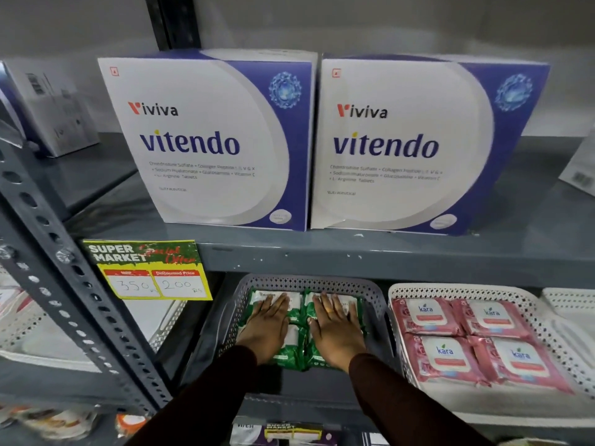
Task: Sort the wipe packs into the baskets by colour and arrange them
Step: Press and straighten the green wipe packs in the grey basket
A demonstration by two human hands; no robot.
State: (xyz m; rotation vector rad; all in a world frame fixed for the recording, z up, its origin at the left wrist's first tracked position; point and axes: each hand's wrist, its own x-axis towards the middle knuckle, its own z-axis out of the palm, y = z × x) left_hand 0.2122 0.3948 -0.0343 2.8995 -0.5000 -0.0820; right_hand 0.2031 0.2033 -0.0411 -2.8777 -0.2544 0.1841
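Hands (267, 326) (335, 329) flat, grip released, on green packs (291, 355) in grey basket (375, 297).

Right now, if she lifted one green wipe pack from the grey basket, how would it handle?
Probably soft and floppy: the green wipe packs look crinkled under the left hand and right hand. Glossy film suggests slippery. Lying flat in the grey basket, unlikely to roll.

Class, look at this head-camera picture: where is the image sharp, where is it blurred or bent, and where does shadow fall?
Head view: large print on the vitendo boxes is sharp, their small print smeared; the shelf upright bows from wide-angle distortion; the lower shelf is dimmer, with shadow over the grey basket around both hands; the pink packs look soft.
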